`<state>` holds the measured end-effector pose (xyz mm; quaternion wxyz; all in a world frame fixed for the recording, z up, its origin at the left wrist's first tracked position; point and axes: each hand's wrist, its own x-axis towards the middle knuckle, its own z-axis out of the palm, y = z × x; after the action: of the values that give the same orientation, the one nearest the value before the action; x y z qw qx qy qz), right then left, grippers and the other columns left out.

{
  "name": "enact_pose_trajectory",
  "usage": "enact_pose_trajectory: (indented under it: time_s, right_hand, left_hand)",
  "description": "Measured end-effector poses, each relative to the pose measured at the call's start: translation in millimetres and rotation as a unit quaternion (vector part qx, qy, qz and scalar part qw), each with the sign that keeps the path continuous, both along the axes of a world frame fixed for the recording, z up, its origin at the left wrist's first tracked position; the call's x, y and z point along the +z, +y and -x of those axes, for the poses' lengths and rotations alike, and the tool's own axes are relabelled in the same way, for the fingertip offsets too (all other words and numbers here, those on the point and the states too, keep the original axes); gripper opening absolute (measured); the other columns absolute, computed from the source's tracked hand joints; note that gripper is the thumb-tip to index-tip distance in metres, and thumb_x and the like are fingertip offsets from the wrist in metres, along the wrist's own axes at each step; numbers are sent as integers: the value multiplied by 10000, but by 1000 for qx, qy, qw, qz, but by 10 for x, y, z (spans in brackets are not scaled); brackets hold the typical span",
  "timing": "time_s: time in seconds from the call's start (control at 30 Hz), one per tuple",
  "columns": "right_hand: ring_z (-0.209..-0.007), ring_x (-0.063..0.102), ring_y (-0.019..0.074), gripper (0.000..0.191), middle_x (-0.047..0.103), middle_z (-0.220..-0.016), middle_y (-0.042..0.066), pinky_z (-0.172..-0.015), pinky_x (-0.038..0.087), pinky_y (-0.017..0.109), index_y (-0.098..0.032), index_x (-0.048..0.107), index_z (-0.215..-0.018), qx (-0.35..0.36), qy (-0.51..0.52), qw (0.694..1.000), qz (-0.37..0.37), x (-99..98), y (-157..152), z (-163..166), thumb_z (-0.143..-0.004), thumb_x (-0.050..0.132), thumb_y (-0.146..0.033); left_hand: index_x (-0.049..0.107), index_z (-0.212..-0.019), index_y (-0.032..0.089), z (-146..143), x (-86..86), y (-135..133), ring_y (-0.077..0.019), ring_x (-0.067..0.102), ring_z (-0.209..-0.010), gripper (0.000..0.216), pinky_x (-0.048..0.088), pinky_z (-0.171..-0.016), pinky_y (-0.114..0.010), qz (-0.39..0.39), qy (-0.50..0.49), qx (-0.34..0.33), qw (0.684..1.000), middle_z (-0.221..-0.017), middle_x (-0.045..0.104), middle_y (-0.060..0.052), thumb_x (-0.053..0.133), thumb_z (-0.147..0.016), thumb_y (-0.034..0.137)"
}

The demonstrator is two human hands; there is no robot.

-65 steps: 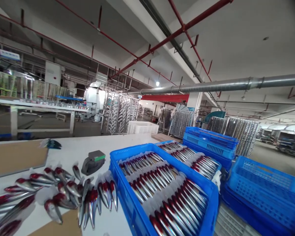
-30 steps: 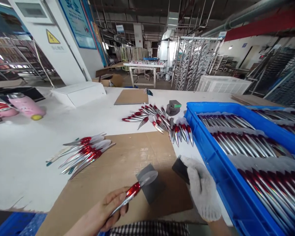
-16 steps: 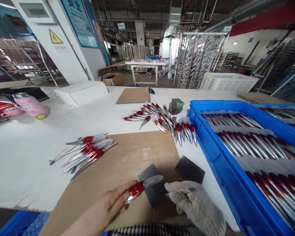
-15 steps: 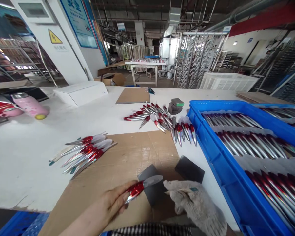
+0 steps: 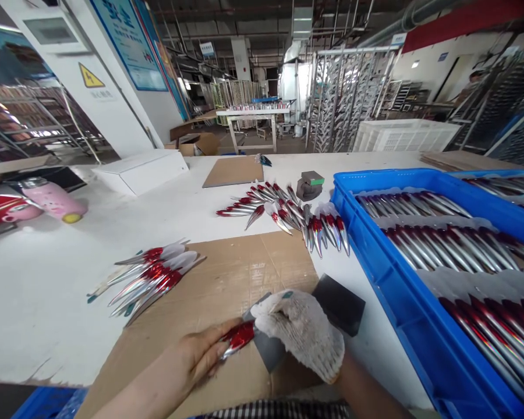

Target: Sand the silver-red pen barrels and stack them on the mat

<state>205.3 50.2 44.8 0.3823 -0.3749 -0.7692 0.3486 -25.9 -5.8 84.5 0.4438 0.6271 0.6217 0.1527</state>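
My bare left hand is closed around a red-and-silver fishing lure, held low over the brown cardboard sheet. The lure's translucent end is hidden under my right hand, which wears a whitish knitted glove. Its fingers are curled over that end; what they pinch is hidden. A small teal patch shows on top of the glove. Beneath the hands lies a dark grey sheet, with a black block to the right. More lures are piled on the cardboard's left edge.
A blue crate with rows of similar lures stands on the right. More lures lie spread across the white table, beside a grey-green block. A white box and pink bottle stand at the back left.
My right hand has moved left and up onto the lure's translucent end, covering it. The thin pale stick seen at its fingers before is now hidden. My left hand has barely moved.
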Motion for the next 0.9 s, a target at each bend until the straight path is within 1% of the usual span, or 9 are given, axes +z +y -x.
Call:
enact_pose_trajectory:
  time_s: [0.1, 0.2, 0.3, 0.47, 0.6, 0.7, 0.77, 0.83, 0.9]
  right_hand:
    - [-906, 756, 182, 147, 795, -941, -44, -861, 578, 248, -304, 811, -955, -20, -63, 997, -39, -15, -30, 37, -822, 834, -245]
    - [-854, 751, 223, 129, 796, -937, -7, -814, 590, 287, -290, 817, -906, -59, -129, 985, -100, -117, -65, 110, -788, 839, -338]
    - [-824, 742, 223, 146, 795, -949, 4, -801, 588, 289, -286, 820, -952, -76, -127, 981, -124, -199, -83, 165, -824, 771, -335]
    - [-903, 737, 217, 175, 789, -967, 16, -887, 573, 298, -270, 802, -988, -83, -110, 984, -112, -206, -129, 190, -907, 647, -267]
    - [-923, 730, 235, 206, 784, -974, 29, -939, 562, 347, -266, 792, -1050, -82, -106, 987, -90, -274, -135, 184, -928, 629, -297]
    - [-889, 728, 219, 197, 785, -974, -16, -891, 570, 322, -311, 784, -1067, -64, -100, 991, -69, -301, -102, 166, -911, 664, -306]
    - [-876, 728, 210, 165, 784, -978, -31, -854, 574, 307, -320, 782, -1024, -59, -108, 989, -82, -266, -90, 166, -904, 672, -294]
    - [-879, 730, 212, 148, 782, -986, -12, -847, 574, 302, -295, 775, -996, -46, -141, 983, -111, -207, -96, 188, -911, 655, -276]
    - [-855, 729, 218, 137, 780, -962, 20, -820, 577, 295, -265, 769, -952, -54, -184, 973, -126, -162, -111, 227, -922, 635, -262]
  left_hand:
    - [779, -1215, 303, 18, -13, 19, -289, 753, -963, 460, 587, -842, -275, -8, -17, -4, 1000, -831, 827, -23, 635, -866, 566]
    - [776, -1225, 327, 40, -24, 30, -294, 745, -1088, 436, 553, -981, -307, -25, -16, -8, 1000, -1092, 837, -21, 649, -871, 547]
    - [750, -1271, 350, 38, -10, 18, -300, 754, -1105, 438, 560, -986, -327, -27, 17, -30, 999, -1234, 790, -19, 580, -913, 536]
    - [770, -1239, 361, 5, 19, -19, -309, 749, -1121, 408, 531, -1041, -351, -51, 33, -31, 998, -1211, 801, -17, 585, -911, 517]
    - [728, -1301, 374, 21, 15, -9, -303, 748, -1123, 444, 542, -1018, -337, -17, 42, -29, 999, -1202, 804, 0, 573, -914, 527]
    - [689, -1352, 376, 55, -7, 4, -296, 758, -1079, 493, 543, -1009, -345, 8, 53, -31, 998, -1211, 800, -2, 540, -924, 570]
    - [663, -1385, 364, 72, -31, 8, -296, 742, -1100, 539, 513, -1048, -360, 17, 57, -44, 997, -1255, 782, -15, 502, -931, 605]
    - [637, -1417, 342, 77, -49, 8, -301, 722, -1132, 589, 494, -1068, -365, 28, 62, -56, 996, -1299, 758, -33, 462, -934, 631]
    - [652, -1404, 331, 72, -52, 7, -301, 728, -1094, 602, 509, -1042, -350, 27, 62, -49, 997, -1245, 782, -47, 466, -923, 642]
